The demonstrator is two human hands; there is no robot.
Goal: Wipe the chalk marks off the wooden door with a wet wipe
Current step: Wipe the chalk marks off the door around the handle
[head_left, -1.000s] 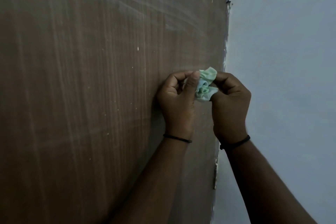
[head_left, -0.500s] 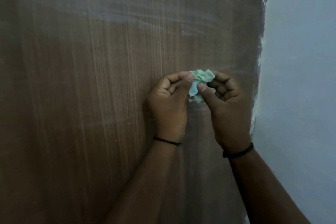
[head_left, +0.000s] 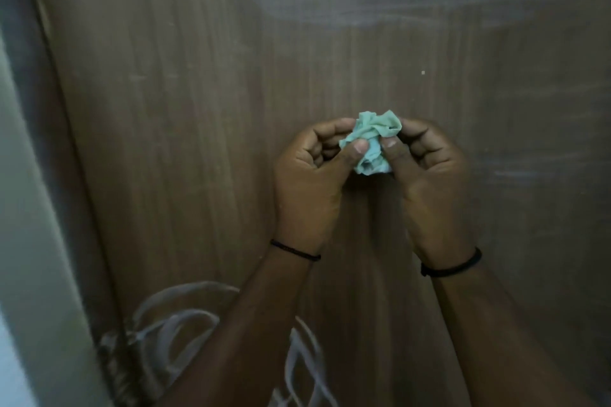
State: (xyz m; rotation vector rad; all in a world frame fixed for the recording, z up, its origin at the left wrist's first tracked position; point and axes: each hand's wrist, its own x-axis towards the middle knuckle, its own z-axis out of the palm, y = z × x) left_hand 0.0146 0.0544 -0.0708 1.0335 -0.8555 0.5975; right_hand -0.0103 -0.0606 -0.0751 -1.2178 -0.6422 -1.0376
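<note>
Both hands, left hand (head_left: 307, 182) and right hand (head_left: 429, 182), are pinching the crumpled pale-green wet wipe (head_left: 372, 145) while white looping chalk marks (head_left: 178, 330) are awaiting wiping low on the smeared brown wooden door (head_left: 198, 109).

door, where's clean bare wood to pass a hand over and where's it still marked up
Bare wood: the wide band on the door left of the left hand, and the stretch right of the right hand that shares the crumpled wet wipe. Crowded: chalk loops at lower left beside the forearms, and a hazy smear across the top.
</note>
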